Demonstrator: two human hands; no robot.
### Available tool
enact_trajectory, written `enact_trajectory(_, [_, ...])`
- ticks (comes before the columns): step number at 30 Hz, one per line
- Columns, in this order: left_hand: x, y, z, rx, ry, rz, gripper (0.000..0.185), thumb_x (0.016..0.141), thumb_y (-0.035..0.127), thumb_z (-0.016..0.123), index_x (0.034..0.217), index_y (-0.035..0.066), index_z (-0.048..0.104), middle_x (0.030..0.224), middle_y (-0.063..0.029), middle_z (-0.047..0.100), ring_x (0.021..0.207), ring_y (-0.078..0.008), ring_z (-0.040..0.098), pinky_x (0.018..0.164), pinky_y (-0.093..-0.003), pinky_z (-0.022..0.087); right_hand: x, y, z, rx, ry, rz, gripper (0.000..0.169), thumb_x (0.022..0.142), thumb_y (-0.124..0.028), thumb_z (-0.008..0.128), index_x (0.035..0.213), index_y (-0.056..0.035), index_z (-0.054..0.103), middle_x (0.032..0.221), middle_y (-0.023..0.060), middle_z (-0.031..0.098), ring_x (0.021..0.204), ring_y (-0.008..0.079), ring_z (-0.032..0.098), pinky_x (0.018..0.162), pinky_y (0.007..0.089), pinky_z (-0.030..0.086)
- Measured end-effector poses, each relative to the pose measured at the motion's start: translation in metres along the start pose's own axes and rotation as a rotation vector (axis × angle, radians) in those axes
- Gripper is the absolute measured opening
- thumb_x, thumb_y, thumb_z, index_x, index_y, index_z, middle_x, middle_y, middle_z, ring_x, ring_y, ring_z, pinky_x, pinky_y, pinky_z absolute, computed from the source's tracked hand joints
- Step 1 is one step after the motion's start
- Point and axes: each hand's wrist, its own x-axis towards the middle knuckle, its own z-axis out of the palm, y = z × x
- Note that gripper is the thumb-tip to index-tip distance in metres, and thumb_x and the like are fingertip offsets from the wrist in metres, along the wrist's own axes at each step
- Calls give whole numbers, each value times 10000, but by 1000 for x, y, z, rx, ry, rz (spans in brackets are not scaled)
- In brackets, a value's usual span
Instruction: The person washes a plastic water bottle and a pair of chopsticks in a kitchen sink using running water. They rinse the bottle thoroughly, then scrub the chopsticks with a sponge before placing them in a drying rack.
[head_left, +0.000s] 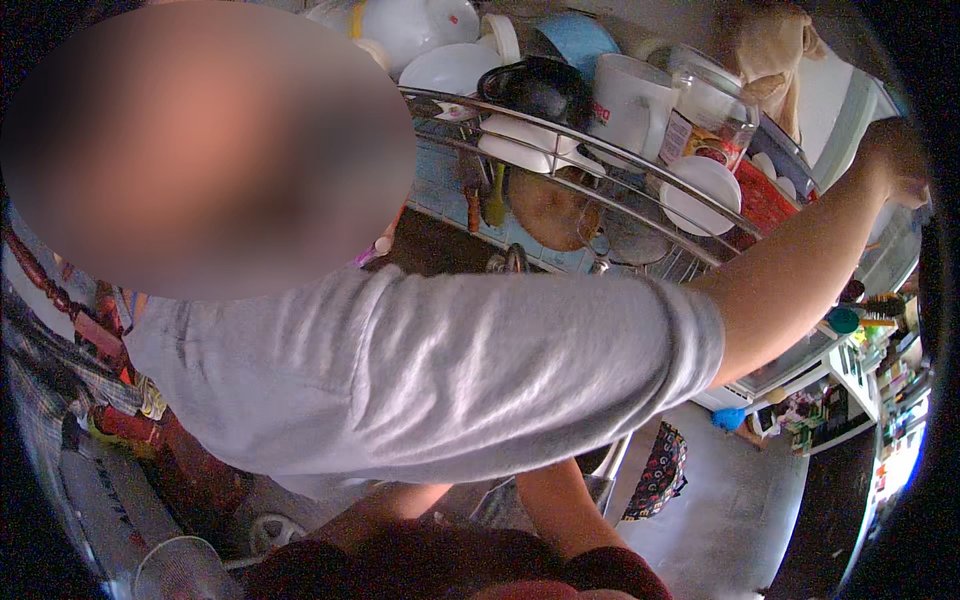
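Note:
My left forearm (405, 501) and right forearm (562, 499) rise from dark red sleeves at the bottom. Both my hands are hidden behind another person's grey shirt (487, 367), which fills the middle of the view. That person's bare forearm (795, 277) stretches to the upper right, ending in a hand (900, 169); I cannot tell what it holds. Beyond the shirt is a metal dish rack (634, 159) with a white mug (630, 105), a clear jar (716, 105), a black bowl (536, 90) and a white bowl (450, 69).
Under the rack hangs a round brown pan (555, 208). A metal tap (516, 259) shows just above the shirt. A mesh strainer (180, 570) lies at lower left. To the right are a hairbrush (885, 304) and a black printed fabric item (658, 476) above the grey floor (739, 480).

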Motion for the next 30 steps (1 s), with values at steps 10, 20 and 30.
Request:
enact_trajectory(10, [10,2,8,45,39,40,298,780,203,432,1040,63,476,903,-178,570,844,-364,541,711,-448,448,28,19,-4,212,-26,19,395,818,-267,351,1120,-24,429,1136,162,457,1033,303,466,884,409,375])
enact_trajectory(20, [29,-28,27,45,212,55,273,798,212,413,984,31,501,841,-225,578,787,-407,549,722,-470,437,29,21,-13,290,33,-4,345,837,-219,352,1109,-34,456,1085,151,507,962,280,517,835,388,423])
enact_trajectory(30, [28,-11,-15,-88,114,-250,290,830,198,363,966,-4,521,878,-214,566,615,-307,588,689,-417,462,-44,-73,9,-469,237,-545,239,737,-118,560,956,-25,548,809,93,554,743,192,527,652,306,433])
